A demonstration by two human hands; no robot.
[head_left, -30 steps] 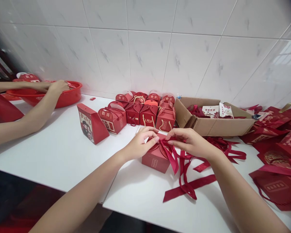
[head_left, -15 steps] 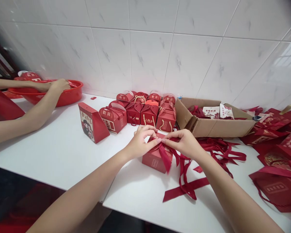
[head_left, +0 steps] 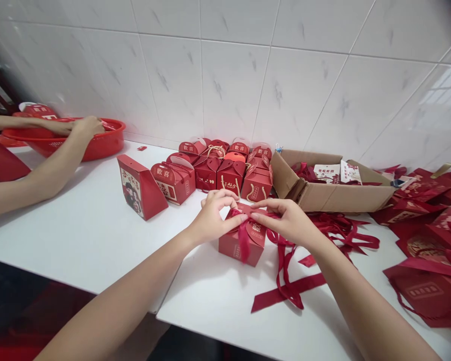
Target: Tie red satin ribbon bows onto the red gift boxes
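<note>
A small red gift box (head_left: 237, 249) stands upright on the white table in front of me. Over its top runs a dark red ribbon (head_left: 244, 243), one end hanging down the front. My left hand (head_left: 217, 214) pinches the ribbon at the middle of the lid between thumb and fingers. From the other side, my right hand (head_left: 280, 220) meets it there, thumb and forefinger closed on the same ribbon. The fingertips nearly touch and partly hide the crossing. Loose red ribbons (head_left: 291, 288) lie just right of the box.
Behind stand several finished-looking red boxes (head_left: 206, 173) and a cardboard box (head_left: 346, 197) holding ribbons and cards. Red bags (head_left: 428, 291) crowd the right. A triangular red box (head_left: 150, 193) stands left. Further left, another person's hands reach into a red plastic basket (head_left: 108, 145).
The ribbon end on the box front has swung left and now hangs near the middle. Both my hands stay at the lid with small finger shifts. The view has moved slightly.
</note>
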